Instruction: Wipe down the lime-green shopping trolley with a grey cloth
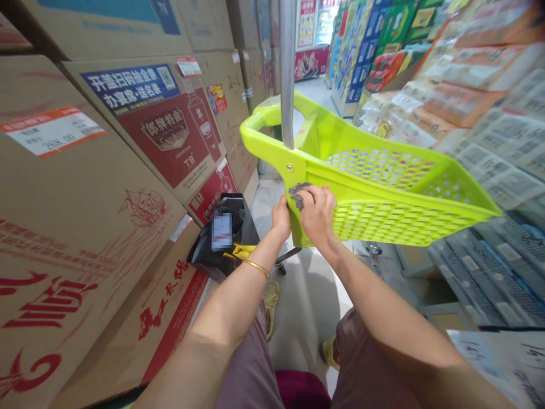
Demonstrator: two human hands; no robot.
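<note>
A lime-green plastic shopping cart basket (383,193) with a perforated side is in front of me, fixed to a grey metal pole (287,74). My right hand (317,213) presses a crumpled grey cloth (298,194) against the solid panel at the basket's near end, below a screw. My left hand (281,217) is closed round the left edge of that same panel, its fingertips partly hidden behind it. The basket's handle loop (259,133) is above both hands.
Stacked cardboard boxes (123,199) with price tags line the left side. On the floor beside them is a black bag (244,221) with a phone-like blurred item on top. Packaged goods (481,113) fill shelves at right. An aisle floor (317,94) runs ahead.
</note>
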